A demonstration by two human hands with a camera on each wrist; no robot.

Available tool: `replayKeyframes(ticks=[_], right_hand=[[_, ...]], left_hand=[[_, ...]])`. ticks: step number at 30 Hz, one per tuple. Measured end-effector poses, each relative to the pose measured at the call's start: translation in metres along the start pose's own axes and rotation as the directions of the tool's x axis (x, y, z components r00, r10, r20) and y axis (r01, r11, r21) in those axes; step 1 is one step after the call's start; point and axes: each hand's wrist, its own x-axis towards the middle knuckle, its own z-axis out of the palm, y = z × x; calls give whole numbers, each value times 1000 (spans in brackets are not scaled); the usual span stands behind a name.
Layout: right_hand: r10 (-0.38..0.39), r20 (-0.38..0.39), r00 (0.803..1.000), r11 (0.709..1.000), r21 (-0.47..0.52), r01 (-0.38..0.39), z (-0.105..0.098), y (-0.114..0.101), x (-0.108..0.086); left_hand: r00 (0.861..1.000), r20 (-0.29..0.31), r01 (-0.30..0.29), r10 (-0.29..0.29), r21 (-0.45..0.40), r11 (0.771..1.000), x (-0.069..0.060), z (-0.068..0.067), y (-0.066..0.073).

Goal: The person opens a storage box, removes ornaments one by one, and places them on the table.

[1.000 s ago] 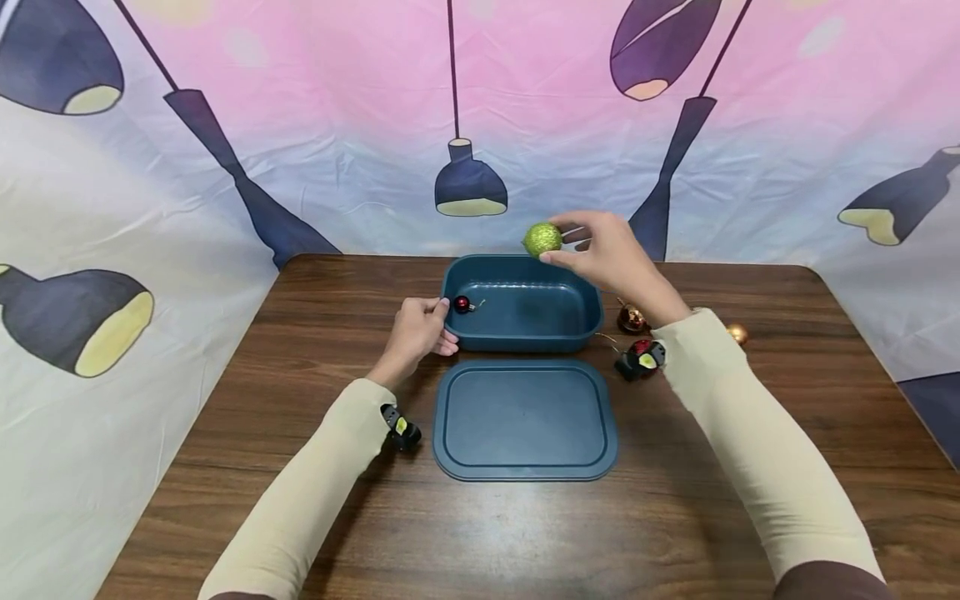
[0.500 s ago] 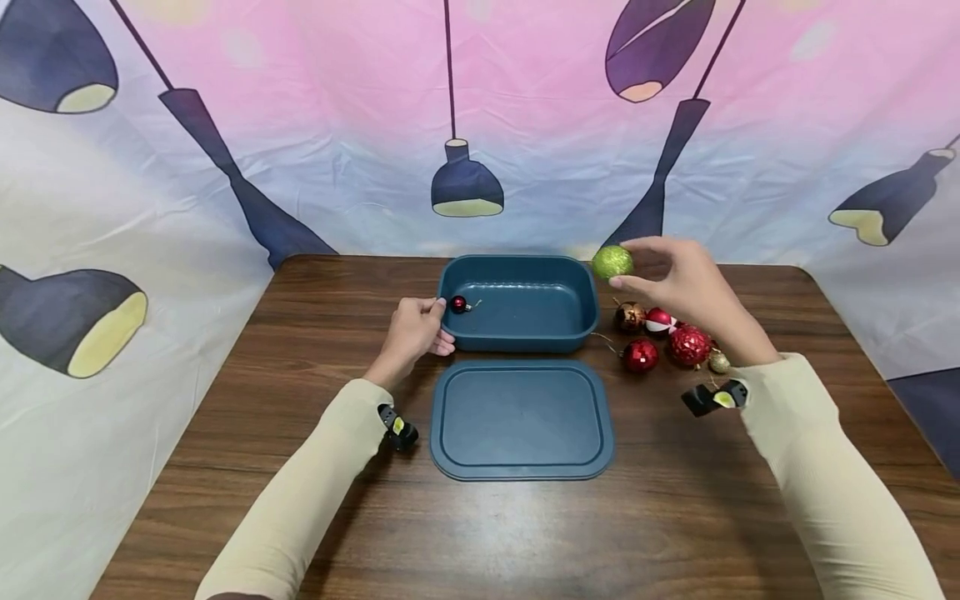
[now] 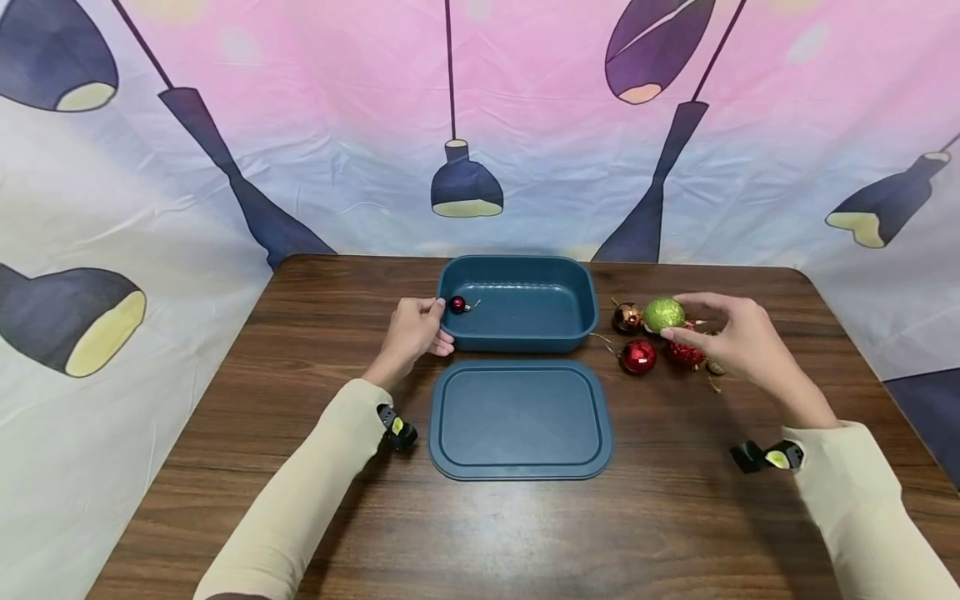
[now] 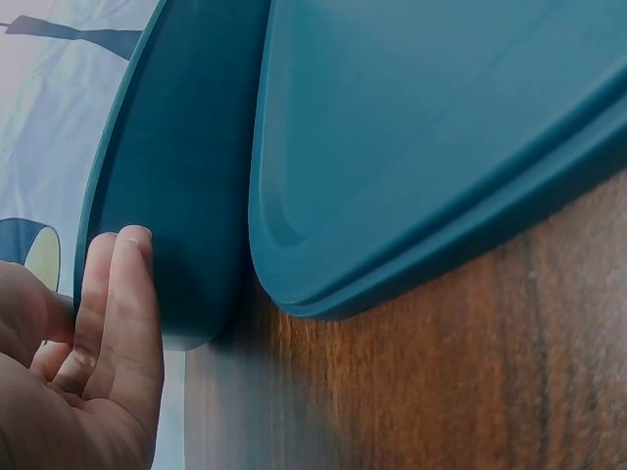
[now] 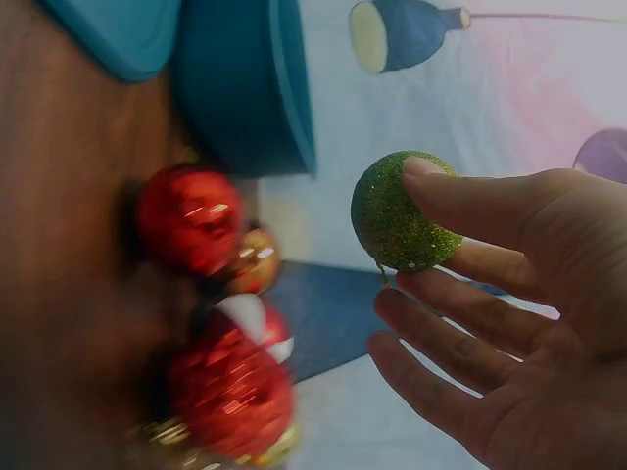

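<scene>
My right hand (image 3: 750, 342) pinches a glittery green bauble (image 3: 663, 315) between thumb and fingers. It holds the bauble above a cluster of other baubles right of the box; the right wrist view shows the green bauble (image 5: 407, 211) off the table. My left hand (image 3: 412, 332) grips the left end of an open dark teal box (image 3: 517, 342), thumb at the rim. In the left wrist view, fingers of the left hand (image 4: 98, 343) lie against the box's outer wall (image 4: 186, 176). A small dark red bauble (image 3: 458, 304) lies inside the box at its left end.
A matching flat lid (image 3: 521, 421) lies in front of the box. In the cluster are a shiny red bauble (image 3: 638, 356), a copper bauble (image 3: 627, 317), a textured red bauble (image 5: 232, 397), a red-and-white bauble (image 5: 257, 326) and a small gold one (image 3: 715, 367). A printed cloth (image 3: 360, 192) hangs behind the table.
My right hand has carried the green bauble from over the box's back edge rightward, then down towards the other baubles. The left hand keeps its place on the box.
</scene>
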Motion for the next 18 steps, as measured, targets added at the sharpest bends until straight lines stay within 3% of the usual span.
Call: replayKeyframes(ticks=[6,18], right_hand=[[72,27,997,997,-14,-72,7,17,-24],[77,51,996,996,-39,-75,17,38,-49]], left_hand=[[1000,-3,4,-4,-1,1000,1,1,-1],[1000,-2,1,-1,2,1000,1,0,-1]])
